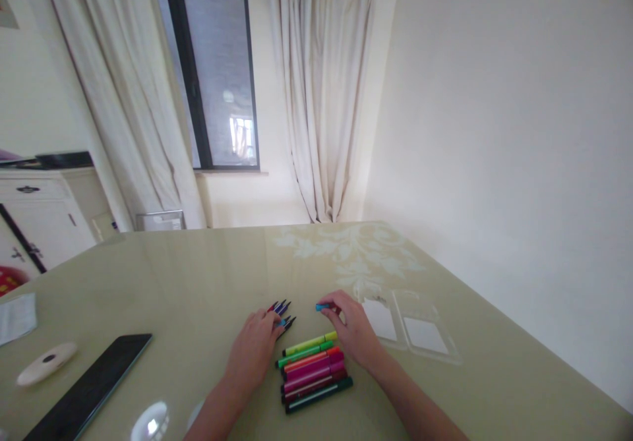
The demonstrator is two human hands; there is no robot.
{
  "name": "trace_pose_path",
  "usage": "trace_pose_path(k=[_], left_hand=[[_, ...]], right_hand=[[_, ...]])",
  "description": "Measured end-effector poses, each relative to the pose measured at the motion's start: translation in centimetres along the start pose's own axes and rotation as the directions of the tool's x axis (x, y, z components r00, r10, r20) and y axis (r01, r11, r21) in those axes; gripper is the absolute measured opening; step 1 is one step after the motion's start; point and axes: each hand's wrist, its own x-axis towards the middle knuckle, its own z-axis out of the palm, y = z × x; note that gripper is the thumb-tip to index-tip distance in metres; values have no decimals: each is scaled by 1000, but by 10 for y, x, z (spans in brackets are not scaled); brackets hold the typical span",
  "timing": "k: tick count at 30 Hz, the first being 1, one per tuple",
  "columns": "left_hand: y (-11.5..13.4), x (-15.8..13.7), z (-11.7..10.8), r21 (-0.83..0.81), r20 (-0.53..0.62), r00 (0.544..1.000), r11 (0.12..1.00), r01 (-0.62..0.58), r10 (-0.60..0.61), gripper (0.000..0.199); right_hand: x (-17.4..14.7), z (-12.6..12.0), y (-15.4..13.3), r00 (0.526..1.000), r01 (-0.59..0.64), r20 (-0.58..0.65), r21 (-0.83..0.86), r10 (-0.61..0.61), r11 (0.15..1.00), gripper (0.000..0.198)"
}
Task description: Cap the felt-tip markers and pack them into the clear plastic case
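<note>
My left hand (253, 347) is closed around a small bunch of markers (281, 308). Their dark tips stick out past my fingers, and a bit of light blue shows at my fingertips. Between the thumb and fingers of my right hand (350, 322) is a blue marker (321, 307); only its short blue end shows, the rest hidden by my fingers. Just in front of both hands lies a row of markers side by side: a yellow-green marker (310, 344), a green marker (305, 355), orange and magenta ones, and a dark green marker (319, 395) nearest me.
An open clear plastic case (451, 355) with white cards lies right of my right hand. At the left are a black tablet (93, 388), a white oval object (47, 364) and a pale packet (18, 318). A shiny round white object (150, 421) sits near the front edge.
</note>
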Motion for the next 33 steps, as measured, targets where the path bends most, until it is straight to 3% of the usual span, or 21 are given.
trace_pose_path(k=[10,13,17,21,33], left_hand=[[12,-4,-8,-10,-43,999,1000,-25,25,9],[15,-3,-5,-146,-151,984,982,-122,100,13],[21,-6,-1,-373,-237,954,889,-266,186,17],[26,-10,-1,-444,-241,949,846,-294,203,17],[29,-9,-3,-442,-215,934,824,-355,287,21]], right_hand=[[0,-1,-1,999,-6,-50,96,10,995,9],[1,-2,-3,999,-5,-50,143,12,990,8],[1,-4,-8,999,27,-52,235,-15,972,7],[1,-5,-13,998,48,-53,282,-34,958,7],[1,-5,-14,998,52,7,318,-57,947,7]])
